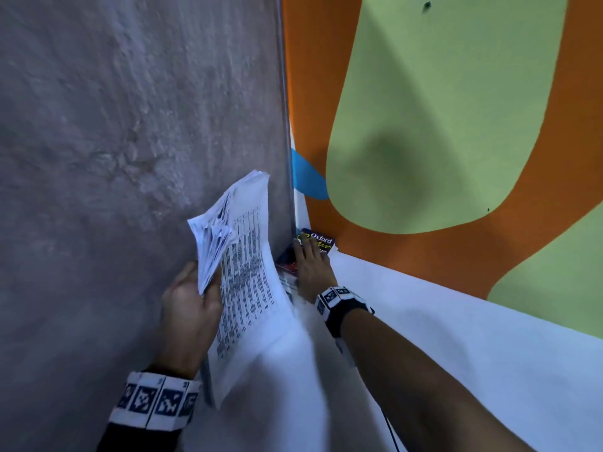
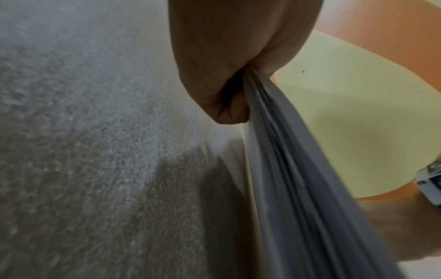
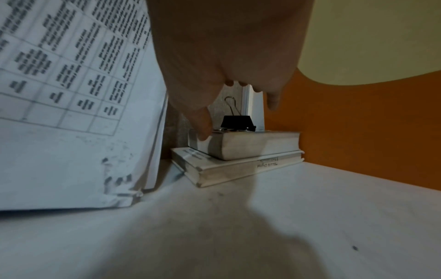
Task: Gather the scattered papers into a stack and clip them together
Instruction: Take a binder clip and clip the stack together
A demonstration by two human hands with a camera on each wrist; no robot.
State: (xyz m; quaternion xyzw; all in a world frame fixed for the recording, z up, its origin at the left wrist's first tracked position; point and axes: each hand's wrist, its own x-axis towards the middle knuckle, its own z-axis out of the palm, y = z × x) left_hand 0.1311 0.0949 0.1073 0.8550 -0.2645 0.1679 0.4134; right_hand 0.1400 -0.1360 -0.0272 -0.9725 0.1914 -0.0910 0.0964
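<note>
1. Left hand [image 1: 191,308] closed in a grip on the upper edge of the stack of papers [image 1: 248,282]; thumb and fingers pinching the sheets, seen close in the left wrist view.
2. Papers held nearly upright, lower edge down on the white tabletop [image 1: 456,337] near its far left corner, sheets fanned and bent at the top.
3. Front sheet printed with a ruled table of small text; print too blurred to read.
4. Right hand [image 1: 310,265] stretched toward the far left corner, fingers straight and relaxed, grip open, thumb tip touching the near corner of the upper book [image 3: 257,143].
5. Black binder clip [image 3: 237,122] sitting on top of the upper book, one wire handle up, just beyond the right fingertips, not yet held.
6. Two books stacked in the corner: thicker upper book on a wider lower book [image 3: 236,167]; "Oxford" readable on the upper cover in the head view; spine lettering on the lower one not legible.
7. Papers standing just left of the books, between the books and the grey textured wall [image 1: 114,125].
8. Orange and green painted wall [image 1: 440,109] along the far edge, directly behind the books.
</note>
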